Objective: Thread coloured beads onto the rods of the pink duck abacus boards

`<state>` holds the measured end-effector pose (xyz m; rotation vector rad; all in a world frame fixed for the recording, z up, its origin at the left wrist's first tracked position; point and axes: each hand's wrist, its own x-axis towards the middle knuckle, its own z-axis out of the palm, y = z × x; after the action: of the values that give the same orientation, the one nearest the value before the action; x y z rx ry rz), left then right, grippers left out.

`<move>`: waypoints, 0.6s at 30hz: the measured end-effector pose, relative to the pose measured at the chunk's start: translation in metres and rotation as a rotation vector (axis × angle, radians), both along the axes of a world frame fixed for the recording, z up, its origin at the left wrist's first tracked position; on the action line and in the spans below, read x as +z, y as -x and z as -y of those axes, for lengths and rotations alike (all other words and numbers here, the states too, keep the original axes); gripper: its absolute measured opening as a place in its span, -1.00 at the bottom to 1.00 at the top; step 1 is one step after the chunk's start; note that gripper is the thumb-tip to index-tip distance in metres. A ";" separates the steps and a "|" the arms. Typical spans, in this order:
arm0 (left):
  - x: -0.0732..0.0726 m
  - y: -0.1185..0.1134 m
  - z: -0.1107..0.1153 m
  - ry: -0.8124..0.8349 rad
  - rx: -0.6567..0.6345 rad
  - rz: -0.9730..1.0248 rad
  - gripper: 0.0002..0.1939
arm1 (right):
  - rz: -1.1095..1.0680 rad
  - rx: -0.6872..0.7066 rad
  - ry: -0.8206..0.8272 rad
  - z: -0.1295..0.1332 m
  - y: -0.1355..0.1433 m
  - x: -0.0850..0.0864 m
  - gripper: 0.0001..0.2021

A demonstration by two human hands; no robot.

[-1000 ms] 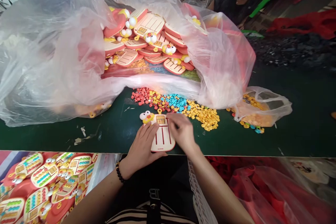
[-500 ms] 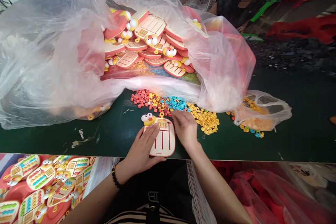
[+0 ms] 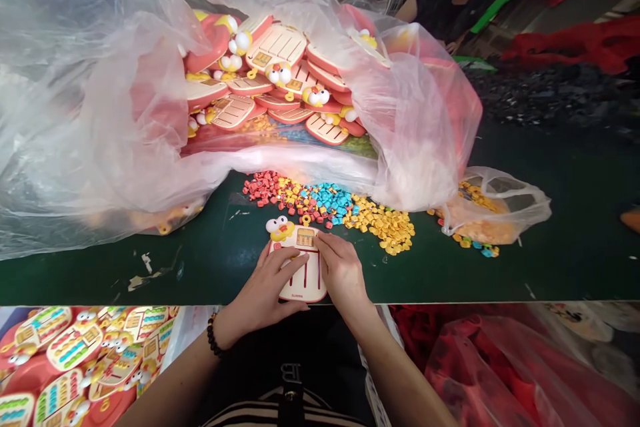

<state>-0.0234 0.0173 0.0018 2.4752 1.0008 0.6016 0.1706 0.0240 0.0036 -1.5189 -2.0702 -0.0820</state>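
A cream sliding-puzzle board (image 3: 314, 280) with red slots and a yellow duck head (image 3: 281, 229) lies flat at the table's near edge. My left hand (image 3: 265, 285) holds it from the left, fingers across its face and thumb by the bottom edge. Over the upper right of the board, my right hand (image 3: 344, 273) is closed, fingertips pressed together at the slots just below the tan printed panel. Whatever is pinched there is hidden. Just beyond lie loose small pieces in piles: red (image 3: 260, 188), blue (image 3: 334, 197) and yellow (image 3: 387, 225).
A large clear plastic bag (image 3: 300, 163) full of similar boards (image 3: 277, 47) stands behind the piles. At right is a small bag (image 3: 500, 227) of yellow pieces. Boards with coloured pieces (image 3: 75, 340) fill a container at lower left. Another person (image 3: 435, 7) is at the far right.
My right hand has moved from the near side of the piles down and left onto the board's slots. My left hand's fingers have shifted lower on the board. The view has shifted slightly.
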 end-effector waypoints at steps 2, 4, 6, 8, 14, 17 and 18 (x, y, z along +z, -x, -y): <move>-0.003 -0.002 0.005 -0.015 0.024 0.026 -0.27 | -0.056 0.025 0.020 0.005 0.000 0.002 -0.71; -0.006 -0.002 0.008 -0.045 0.046 0.043 -0.30 | -0.139 0.052 0.050 0.013 0.001 0.005 -0.72; -0.008 -0.002 0.010 -0.074 0.053 0.054 -0.36 | -0.226 0.056 0.091 0.019 0.005 0.009 -0.72; -0.010 -0.001 0.011 -0.083 0.041 0.058 -0.40 | -0.285 0.081 0.144 0.022 0.010 0.014 -0.72; -0.010 0.000 0.013 -0.093 0.108 0.093 -0.29 | -0.288 0.216 0.207 -0.025 0.010 0.025 -0.68; -0.008 -0.001 0.016 -0.145 0.147 0.034 -0.23 | -0.116 -0.042 0.158 -0.062 -0.002 0.031 -0.77; -0.007 -0.003 0.017 -0.161 0.157 0.010 -0.22 | -0.016 -0.106 0.178 -0.071 -0.005 0.033 -0.80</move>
<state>-0.0208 0.0006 -0.0057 2.5439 1.1943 0.7705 0.1753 0.0950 0.0363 -1.7290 -2.0289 0.0762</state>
